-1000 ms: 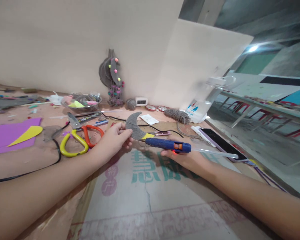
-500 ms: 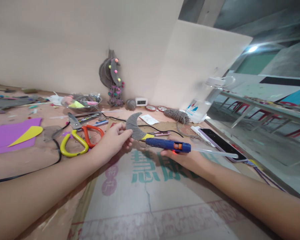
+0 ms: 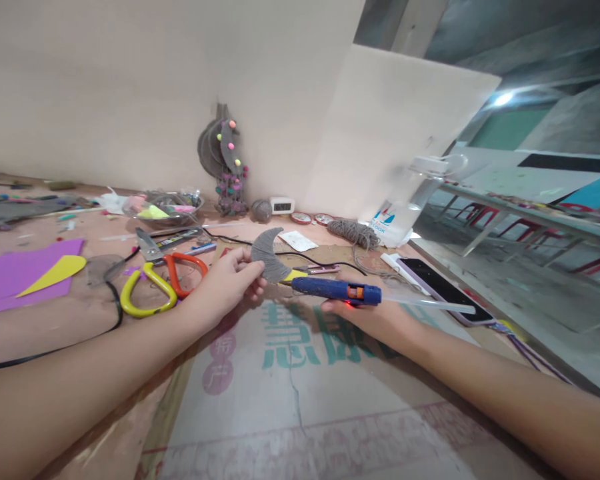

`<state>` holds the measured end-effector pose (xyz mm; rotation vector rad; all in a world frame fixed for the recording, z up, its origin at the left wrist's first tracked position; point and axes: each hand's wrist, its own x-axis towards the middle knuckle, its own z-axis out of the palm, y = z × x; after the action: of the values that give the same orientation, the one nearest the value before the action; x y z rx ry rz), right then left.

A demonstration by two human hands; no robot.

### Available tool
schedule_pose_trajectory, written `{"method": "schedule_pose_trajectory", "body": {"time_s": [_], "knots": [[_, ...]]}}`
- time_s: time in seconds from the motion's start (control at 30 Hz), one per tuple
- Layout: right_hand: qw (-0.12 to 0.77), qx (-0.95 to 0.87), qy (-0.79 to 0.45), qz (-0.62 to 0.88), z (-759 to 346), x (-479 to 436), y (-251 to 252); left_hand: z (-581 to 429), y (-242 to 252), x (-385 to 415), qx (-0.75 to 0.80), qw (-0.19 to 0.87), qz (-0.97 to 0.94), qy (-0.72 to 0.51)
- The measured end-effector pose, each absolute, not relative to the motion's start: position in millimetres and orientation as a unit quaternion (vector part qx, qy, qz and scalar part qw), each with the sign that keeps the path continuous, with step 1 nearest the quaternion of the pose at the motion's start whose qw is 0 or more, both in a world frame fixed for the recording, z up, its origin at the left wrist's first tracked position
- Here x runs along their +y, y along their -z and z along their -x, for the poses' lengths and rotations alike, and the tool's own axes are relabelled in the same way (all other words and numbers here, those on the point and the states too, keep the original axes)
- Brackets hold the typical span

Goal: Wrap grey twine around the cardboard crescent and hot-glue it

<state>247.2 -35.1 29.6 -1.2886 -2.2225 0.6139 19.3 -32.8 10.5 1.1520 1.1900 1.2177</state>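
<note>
A grey yarn-wrapped crescent (image 3: pixel 269 255) is pinched between the thumb and fingers of my left hand (image 3: pixel 237 280). My right hand (image 3: pixel 363 310) is closed on a blue glue gun (image 3: pixel 325 289), whose body hides most of the fingers. The gun's yellow front end meets the lower edge of the crescent; whether its tip touches cannot be made out. From the back of the gun a clear glue stick sticks out to the right, and a red light glows beneath it. Both hands are above a printed cardboard sheet (image 3: pixel 260 413).
Yellow-handled scissors (image 3: pixel 149 290) and purple sheets (image 3: pixel 25 273) lie to the left. Behind are a bowl of craft pieces (image 3: pixel 163 208), a hanging ornament (image 3: pixel 225 160) and grey yarn (image 3: pixel 354 233). A clear bottle (image 3: pixel 405 207) and a phone (image 3: pixel 445 290) are on the right.
</note>
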Motion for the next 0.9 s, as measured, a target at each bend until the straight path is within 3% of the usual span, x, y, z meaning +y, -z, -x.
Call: {"method": "schedule_pose_trajectory", "body": {"time_s": [0.3, 0.9], "knots": [[0.261, -0.797, -0.282, 0.466, -243.8, -36.5, -35.5, -20.1, -10.1, -32.3, 0.495, 0.517, -0.475, -0.513], [0.277, -0.789, -0.28, 0.472, -253.2, -29.4, -29.8, -21.4, -8.0, -30.7, 0.478, 0.532, -0.456, -0.53]]}}
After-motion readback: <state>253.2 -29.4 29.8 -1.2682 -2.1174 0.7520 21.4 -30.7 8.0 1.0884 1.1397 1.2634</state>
